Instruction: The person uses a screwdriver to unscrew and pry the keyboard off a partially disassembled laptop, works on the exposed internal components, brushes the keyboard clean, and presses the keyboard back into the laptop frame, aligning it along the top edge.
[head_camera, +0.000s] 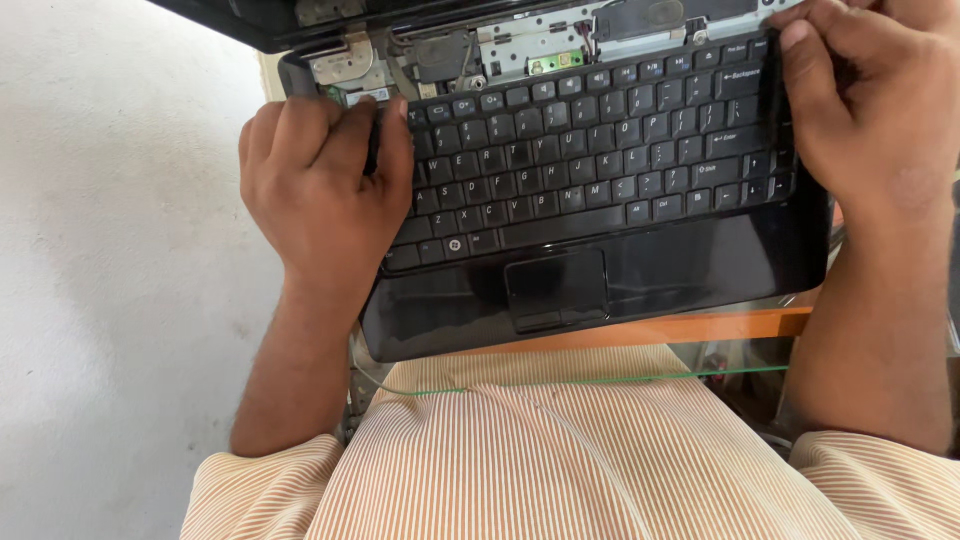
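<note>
Laptop (600, 280), black and glossy, lies across the middle of the view, its near edge sticking out over the edge of a glass tabletop (700, 375) with an orange frame (700, 325) under it. Its keyboard (590, 150) fills most of the deck and sits a little crooked, the far edge looking raised from the body. Beyond the keyboard the top strip cover is off, and bare metal, a small green circuit board (556, 64), a hinge (340, 60) and wires show. The touchpad (557, 290) sits in the palm rest on the near side, just left of centre.

At the left end of the keyboard, the left hand (320, 190) is curled, its fingertips hooked at the far left corner of the keyboard while the palm lies over the left keys and the laptop's left edge. At the right end, the right hand (870, 120) is curled too, thumb and fingers closed on the far right corner of the keyboard, with the wrist running down past the laptop's right side.

Farther off, the dark lid (230, 20) tilts away at the top left. Nearest the camera is the person's orange-and-white striped shirt (560, 460). To the left lies a pale grey floor (110, 270).
</note>
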